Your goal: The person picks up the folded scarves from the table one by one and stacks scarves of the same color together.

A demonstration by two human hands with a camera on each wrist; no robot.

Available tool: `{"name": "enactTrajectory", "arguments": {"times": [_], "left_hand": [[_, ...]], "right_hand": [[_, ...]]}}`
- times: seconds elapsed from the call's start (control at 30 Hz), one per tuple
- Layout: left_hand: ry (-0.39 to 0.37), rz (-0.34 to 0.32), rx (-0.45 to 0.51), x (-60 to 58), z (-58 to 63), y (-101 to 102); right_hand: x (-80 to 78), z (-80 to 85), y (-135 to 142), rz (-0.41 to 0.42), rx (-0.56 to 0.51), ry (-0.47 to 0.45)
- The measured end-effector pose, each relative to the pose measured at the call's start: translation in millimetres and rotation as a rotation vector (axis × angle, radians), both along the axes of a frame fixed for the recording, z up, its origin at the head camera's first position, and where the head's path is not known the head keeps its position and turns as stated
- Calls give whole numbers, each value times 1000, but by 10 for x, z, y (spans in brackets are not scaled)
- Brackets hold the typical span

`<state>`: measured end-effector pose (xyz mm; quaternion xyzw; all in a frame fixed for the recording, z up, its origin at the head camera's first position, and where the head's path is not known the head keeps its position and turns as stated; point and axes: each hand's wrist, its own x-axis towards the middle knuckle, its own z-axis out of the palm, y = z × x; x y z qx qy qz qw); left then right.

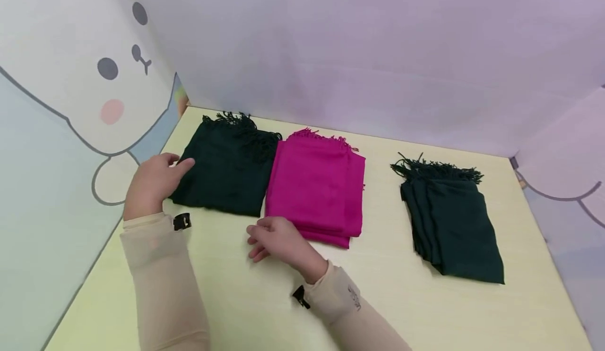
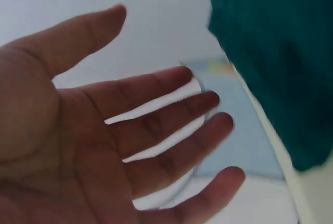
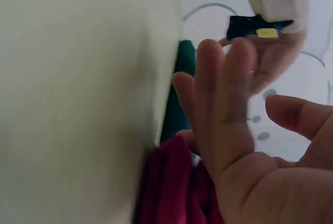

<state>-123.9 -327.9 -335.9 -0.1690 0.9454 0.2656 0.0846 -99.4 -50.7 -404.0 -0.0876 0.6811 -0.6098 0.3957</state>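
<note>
Nearest me, the right hand (image 1: 279, 240) rests on the pale tabletop (image 1: 378, 309), fingers loosely extended and holding nothing, just at the near corner of the folded magenta scarf (image 1: 316, 185). Further back, the left hand (image 1: 153, 183) lies flat with straight fingers touching the left edge of a folded dark green scarf (image 1: 224, 167). Another dark green scarf (image 1: 454, 225) lies well apart to the right.

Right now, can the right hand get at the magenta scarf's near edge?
Probably yes: the right hand hovers open right beside the folded magenta scarf, at its near left corner, with only bare table around it and nothing between them.
</note>
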Motion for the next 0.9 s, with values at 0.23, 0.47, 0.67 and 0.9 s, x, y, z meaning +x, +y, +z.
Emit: {"name": "enactTrajectory", "arguments": {"times": [0.23, 0.47, 0.67, 0.9], "left_hand": [[-112, 63, -12, 14, -36, -119], [-175, 7, -5, 37, -128, -225], [-209, -29, 2, 63, -270, -365], [-218, -28, 16, 57, -332, -415]], "right_hand": [[-7, -69, -160, -94, -8, -47], [-78, -106, -297, -183, -103, -139], [-82, -144, -395, -232, -83, -158], [-69, -153, -420, -229, -127, -192]]}}
